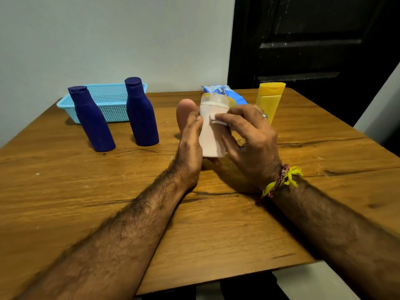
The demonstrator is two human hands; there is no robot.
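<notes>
Two dark blue bottles at the far left: left blue bottle and right blue bottle, both upright on the wooden table, just in front of a light blue basket. Further right, near the table's middle: left hand, fingers curled round the left side of a pale pink bottle. Holds it upright, over the middle of the table. Just beyond that hand, a second pink bottle, partly hidden. Right of the held bottle: right hand. Pinches a small white wipe against the bottle's upper front, fingers bent over both. Yellow thread band at the wrist. Farther back, a blue packet, partly hidden behind the bottle's top. Far right, a yellow bottle, upright, just beyond the right hand. Past the table's far right corner, a black door.
</notes>
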